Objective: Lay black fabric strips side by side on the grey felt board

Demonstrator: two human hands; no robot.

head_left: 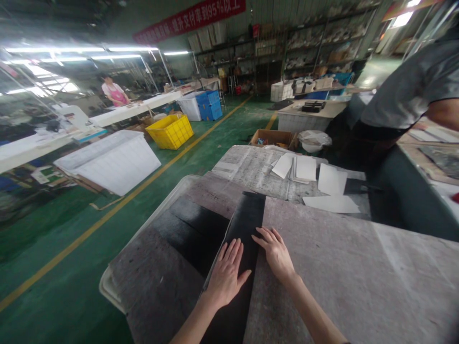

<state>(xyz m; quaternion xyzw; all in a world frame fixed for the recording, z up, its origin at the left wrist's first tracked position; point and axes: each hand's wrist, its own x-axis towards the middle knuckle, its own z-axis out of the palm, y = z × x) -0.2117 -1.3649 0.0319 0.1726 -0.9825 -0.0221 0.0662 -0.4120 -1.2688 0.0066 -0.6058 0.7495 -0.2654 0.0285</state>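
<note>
A long black strip of sheet material (247, 215) lies lengthwise on a grey felt-covered table (340, 267). My left hand (226, 274) rests flat on the strip with its fingers stretched out together. My right hand (275, 252) lies at the strip's right edge, fingers spread, fingertips touching the black material and palm on the felt. Neither hand holds anything. To the left of the strip, more black sheets (190, 229) lie lower down inside a felt-lined tray.
White paper sheets (315, 174) lie at the table's far end. A person in a grey shirt (412, 95) stands at the right by another bench. Beyond are a yellow crate (170, 130), blue crates (209, 104), a cardboard box (274, 138), white tables and a person in pink (114, 91).
</note>
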